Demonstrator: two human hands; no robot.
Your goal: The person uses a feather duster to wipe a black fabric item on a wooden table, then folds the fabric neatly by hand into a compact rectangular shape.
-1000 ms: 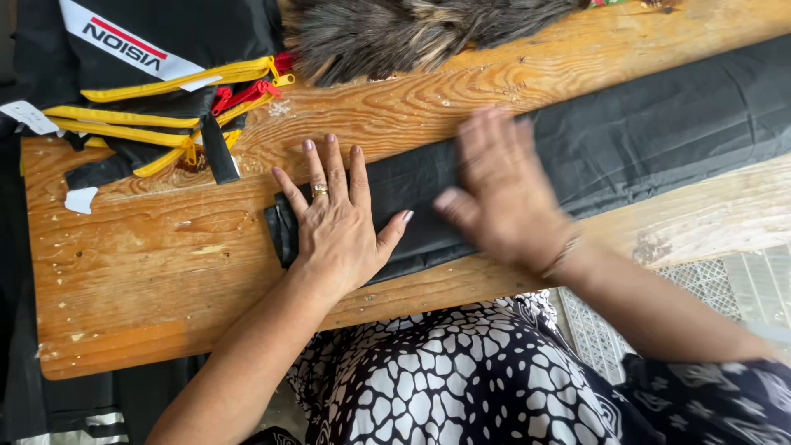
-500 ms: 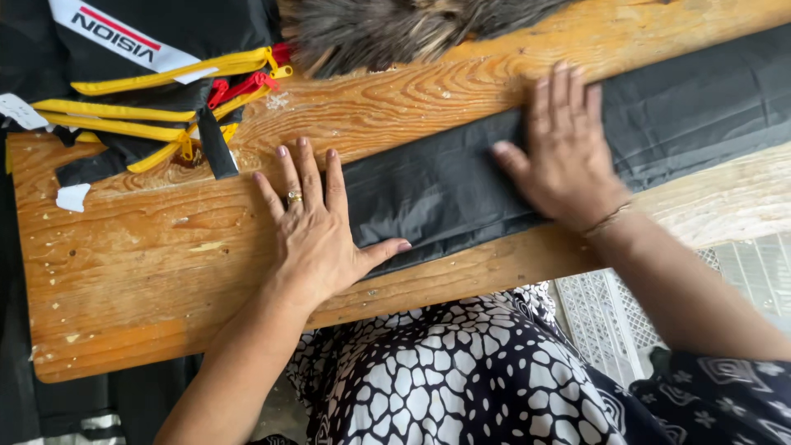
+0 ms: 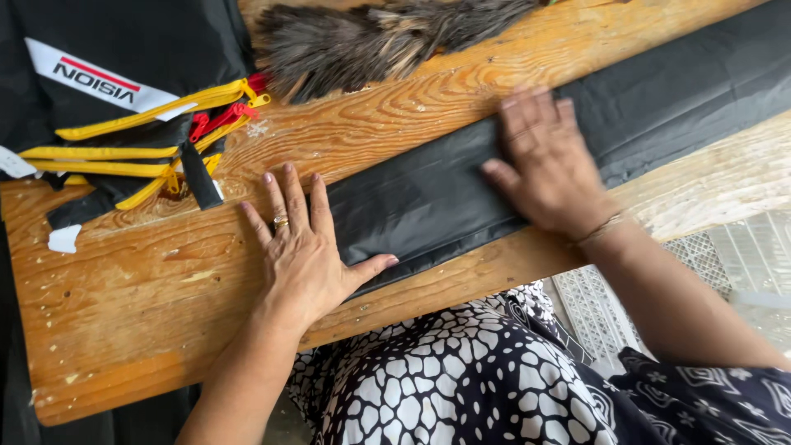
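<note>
Long folded black fabric strip flat across wooden worktop. Left hand pinning its near end, right hand pressing mid-strip; fingers spread flat, gripping nothing. Probably light, limp, slick: best pinched at fold edge. Worktop front edge close; feather duster, yellow-trimmed bags crowding behind.

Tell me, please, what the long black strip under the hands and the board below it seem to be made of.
The long black strip looks like a thin synthetic fabric, perhaps nylon: it has a dull sheen and fine creases, and lies folded flat. The board is wood, likely softwood: bold wavy grain, an orange-brown tone, a worn surface with small pale specks. The left hand presses the strip's end; the right hand lies flat on it.
</note>
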